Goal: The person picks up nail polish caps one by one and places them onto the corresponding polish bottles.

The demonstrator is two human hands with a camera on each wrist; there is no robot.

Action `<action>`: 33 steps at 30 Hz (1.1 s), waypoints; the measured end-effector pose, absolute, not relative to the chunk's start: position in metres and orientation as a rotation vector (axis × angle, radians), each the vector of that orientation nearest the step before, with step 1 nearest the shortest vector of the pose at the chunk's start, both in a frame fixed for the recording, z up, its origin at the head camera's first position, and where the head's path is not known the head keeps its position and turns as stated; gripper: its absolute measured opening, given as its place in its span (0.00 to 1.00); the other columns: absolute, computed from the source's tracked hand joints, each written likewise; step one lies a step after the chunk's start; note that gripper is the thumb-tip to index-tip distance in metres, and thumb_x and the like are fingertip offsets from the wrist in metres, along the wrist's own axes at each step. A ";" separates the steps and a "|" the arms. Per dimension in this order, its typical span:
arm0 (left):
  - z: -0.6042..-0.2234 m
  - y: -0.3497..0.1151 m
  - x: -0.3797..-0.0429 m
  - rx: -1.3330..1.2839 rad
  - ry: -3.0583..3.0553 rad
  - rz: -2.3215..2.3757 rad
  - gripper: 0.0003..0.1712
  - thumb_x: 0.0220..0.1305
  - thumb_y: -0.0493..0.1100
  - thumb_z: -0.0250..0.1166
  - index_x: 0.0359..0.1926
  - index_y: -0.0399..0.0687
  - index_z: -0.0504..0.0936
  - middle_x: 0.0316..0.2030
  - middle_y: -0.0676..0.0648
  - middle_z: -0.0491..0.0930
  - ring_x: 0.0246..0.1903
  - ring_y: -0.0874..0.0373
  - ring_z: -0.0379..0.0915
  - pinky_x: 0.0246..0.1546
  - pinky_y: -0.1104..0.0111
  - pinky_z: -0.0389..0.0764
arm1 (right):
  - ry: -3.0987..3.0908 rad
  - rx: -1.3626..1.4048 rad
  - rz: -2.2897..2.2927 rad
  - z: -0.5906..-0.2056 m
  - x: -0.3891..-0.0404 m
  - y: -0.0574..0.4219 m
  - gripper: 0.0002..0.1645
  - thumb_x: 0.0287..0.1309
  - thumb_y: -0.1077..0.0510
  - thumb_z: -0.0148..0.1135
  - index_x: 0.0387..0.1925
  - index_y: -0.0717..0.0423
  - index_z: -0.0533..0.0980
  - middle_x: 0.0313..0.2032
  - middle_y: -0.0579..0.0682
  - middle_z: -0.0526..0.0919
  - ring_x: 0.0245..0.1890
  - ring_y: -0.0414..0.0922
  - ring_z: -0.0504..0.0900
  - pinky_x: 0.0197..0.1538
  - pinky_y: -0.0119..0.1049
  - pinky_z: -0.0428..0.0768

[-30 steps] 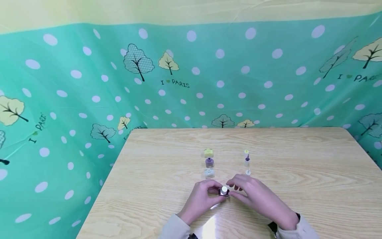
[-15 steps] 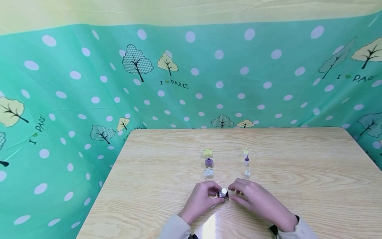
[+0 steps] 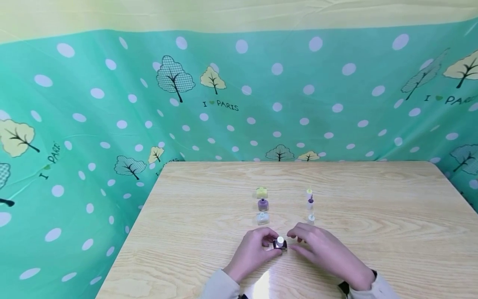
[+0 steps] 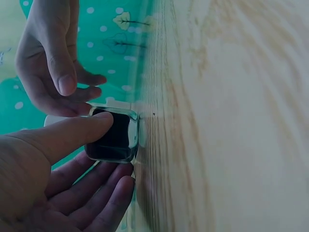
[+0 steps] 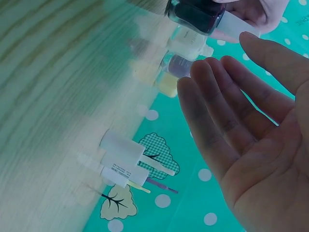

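A dark nail polish bottle with a white cap stands upright near the front middle of the table. My left hand pinches it by the sides, the thumb across its near face and the fingers behind. To the right, my right hand hovers with its fingers loosely bent and nothing in them. The right wrist view shows those fingers apart from the bottle and its cap.
Behind the hands, uncapped yellow, purple and clear-whitish polish bottles form a column. Right of them, three white caps stand with brushes upward: yellow, purple and white. A green dotted cloth hangs beyond the table.
My right fingers have drawn back a little to the right from the bottle they were close against. My left hand keeps hold of the bottle in nearly the same spot.
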State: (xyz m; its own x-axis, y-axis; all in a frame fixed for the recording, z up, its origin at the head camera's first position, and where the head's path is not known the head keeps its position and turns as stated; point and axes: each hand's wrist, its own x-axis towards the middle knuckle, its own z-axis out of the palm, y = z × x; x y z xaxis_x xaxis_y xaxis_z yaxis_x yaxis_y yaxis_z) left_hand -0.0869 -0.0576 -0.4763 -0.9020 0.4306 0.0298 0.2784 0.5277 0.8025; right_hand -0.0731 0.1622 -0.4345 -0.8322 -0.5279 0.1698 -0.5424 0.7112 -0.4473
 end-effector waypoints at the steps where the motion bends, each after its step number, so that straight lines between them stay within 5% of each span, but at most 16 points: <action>1: -0.476 -0.058 -0.087 0.613 2.599 1.304 0.18 0.51 0.42 0.78 0.44 0.47 0.84 0.41 0.54 0.86 0.37 0.69 0.79 0.41 0.77 0.82 | -2.865 0.905 0.760 -0.435 -0.073 0.163 0.11 0.58 0.56 0.70 0.43 0.50 0.82 0.38 0.41 0.83 0.36 0.34 0.80 0.37 0.31 0.83; 17: -0.461 -0.094 -0.091 0.448 2.571 1.371 0.26 0.54 0.48 0.76 0.52 0.46 0.81 0.51 0.49 0.83 0.48 0.49 0.80 0.50 0.62 0.83 | -2.780 0.821 0.734 -0.422 -0.075 0.173 0.12 0.55 0.59 0.71 0.43 0.49 0.82 0.37 0.39 0.84 0.35 0.34 0.81 0.36 0.30 0.84; 33: -0.456 -0.108 -0.108 0.474 2.717 1.443 0.20 0.59 0.45 0.72 0.51 0.43 0.82 0.48 0.46 0.84 0.47 0.48 0.81 0.51 0.58 0.83 | -2.692 0.552 0.685 -0.412 -0.078 0.197 0.13 0.52 0.56 0.75 0.40 0.46 0.82 0.36 0.38 0.84 0.32 0.37 0.81 0.30 0.30 0.80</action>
